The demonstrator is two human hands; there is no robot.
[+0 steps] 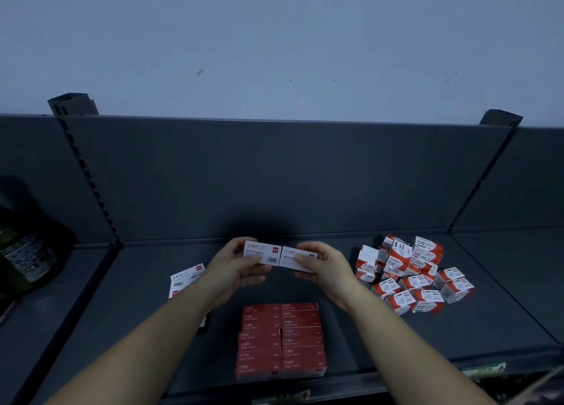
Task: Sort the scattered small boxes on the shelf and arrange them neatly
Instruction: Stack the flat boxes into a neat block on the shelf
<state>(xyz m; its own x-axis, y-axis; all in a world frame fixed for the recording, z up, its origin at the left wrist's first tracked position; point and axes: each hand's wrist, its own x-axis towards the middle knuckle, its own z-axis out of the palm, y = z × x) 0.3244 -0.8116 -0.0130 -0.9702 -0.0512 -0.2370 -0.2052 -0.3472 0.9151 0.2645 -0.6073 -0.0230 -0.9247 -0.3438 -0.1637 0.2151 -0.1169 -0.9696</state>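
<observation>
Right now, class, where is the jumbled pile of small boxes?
Head view: the jumbled pile lies on the shelf, right of the right hand, beyond the neat red stack.

— Where does the camera sit?
— On the person's head, facing forward and down at the shelf (488,328), with its back panel (274,175) and the wall (274,38) filling the far half.
— How near?
— Close: both forearms (171,328) enter from the near edge, left hand (235,270) and right hand (326,270) at mid-frame. The wide lens splays the left upright (88,178) and right upright (485,172) outward.
</observation>
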